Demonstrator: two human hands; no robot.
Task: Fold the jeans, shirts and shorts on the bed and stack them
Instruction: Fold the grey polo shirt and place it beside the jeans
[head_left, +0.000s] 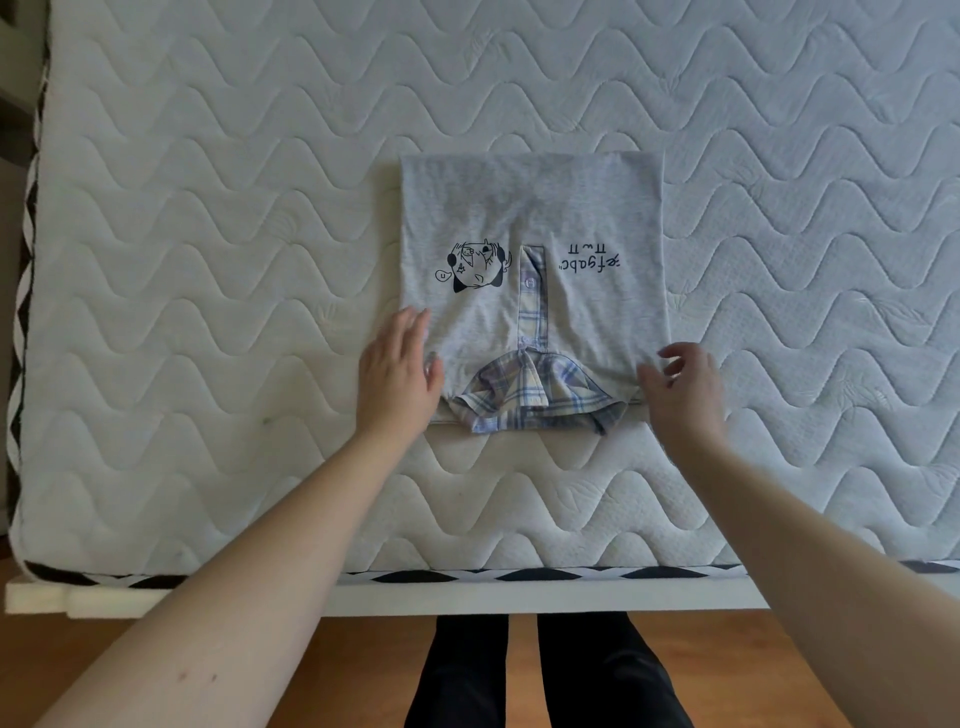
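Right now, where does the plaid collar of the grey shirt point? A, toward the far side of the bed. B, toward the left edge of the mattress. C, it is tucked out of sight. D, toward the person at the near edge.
D: the plaid collar lies at the near end of the folded grey shirt, between the left hand and the right hand, and the print reads upside down.

Soft, even daylight falls on the white quilted wave-stitched mattress; it is a little dim and cool, with no glare. My hands cast only faint shadows on the folded grey cotton shirt with the plaid collar. The wide lens bows the bed's edges, and the corners look softer, slightly blurred
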